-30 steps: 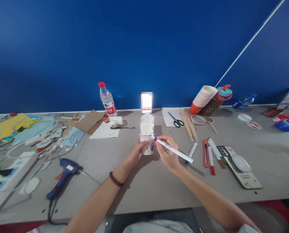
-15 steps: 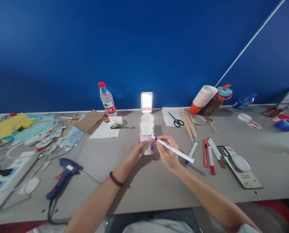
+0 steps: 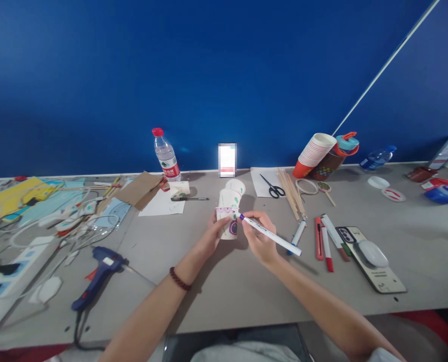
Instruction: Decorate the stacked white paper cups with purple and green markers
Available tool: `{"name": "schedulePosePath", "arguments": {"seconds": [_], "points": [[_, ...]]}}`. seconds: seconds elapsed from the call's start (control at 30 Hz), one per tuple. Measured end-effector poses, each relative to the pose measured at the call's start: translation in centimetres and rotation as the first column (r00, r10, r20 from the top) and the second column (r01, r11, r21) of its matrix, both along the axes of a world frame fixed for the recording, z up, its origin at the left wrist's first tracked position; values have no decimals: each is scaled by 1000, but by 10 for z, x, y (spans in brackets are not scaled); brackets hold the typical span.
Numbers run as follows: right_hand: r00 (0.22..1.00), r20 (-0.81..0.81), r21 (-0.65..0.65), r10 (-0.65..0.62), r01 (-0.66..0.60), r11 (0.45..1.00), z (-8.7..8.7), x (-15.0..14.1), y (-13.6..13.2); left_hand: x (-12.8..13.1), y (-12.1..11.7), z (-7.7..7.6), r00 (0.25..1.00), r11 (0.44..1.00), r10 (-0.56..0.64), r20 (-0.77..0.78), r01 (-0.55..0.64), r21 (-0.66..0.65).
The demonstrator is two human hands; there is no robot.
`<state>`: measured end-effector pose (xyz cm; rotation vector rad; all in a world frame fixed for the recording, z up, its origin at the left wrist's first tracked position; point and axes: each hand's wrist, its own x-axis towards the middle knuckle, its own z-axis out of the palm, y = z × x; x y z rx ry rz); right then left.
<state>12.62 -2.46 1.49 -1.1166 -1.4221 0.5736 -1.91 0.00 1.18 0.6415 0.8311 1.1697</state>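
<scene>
Fingers of my left hand (image 3: 212,235) are wrapped round a paper cup (image 3: 227,229), which carries purple scallops along its rim and a purple round mark on its side. Further white paper cups (image 3: 229,196) with green leaf prints are joined to it, reaching away from me. Pinched in my right hand (image 3: 259,236) is a white marker (image 3: 271,234) with a purple tip end. That tip is close to the rim of the near cup; whether it touches cannot be made out.
Left lie a blue glue gun (image 3: 98,274), a power strip (image 3: 15,281), cables and a brown cardboard piece (image 3: 139,189). A water bottle (image 3: 166,156) stands behind. Right are black scissors (image 3: 272,187), wooden sticks (image 3: 292,193), stacked cups (image 3: 314,153), markers (image 3: 326,249) and a phone (image 3: 384,276).
The cups have turned in my left hand, so their far end has swung slightly right and the purple round mark shows more fully. The marker has shifted very little.
</scene>
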Motion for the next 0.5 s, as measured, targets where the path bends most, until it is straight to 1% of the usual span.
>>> {"name": "schedulePosePath", "arguments": {"seconds": [0.13,0.3,0.5], "points": [[999,31,32,-33,32,999,3,0,0,-1,1,0,1000,1000,-6,31,6,7],[998,52,50,-27,24,998,7,-1,0,-2,1,-1,999,999,-36,31,37,-11],[999,44,37,-15,14,999,6,-2,0,-2,0,-2,999,999,-35,-17,35,-4]]}}
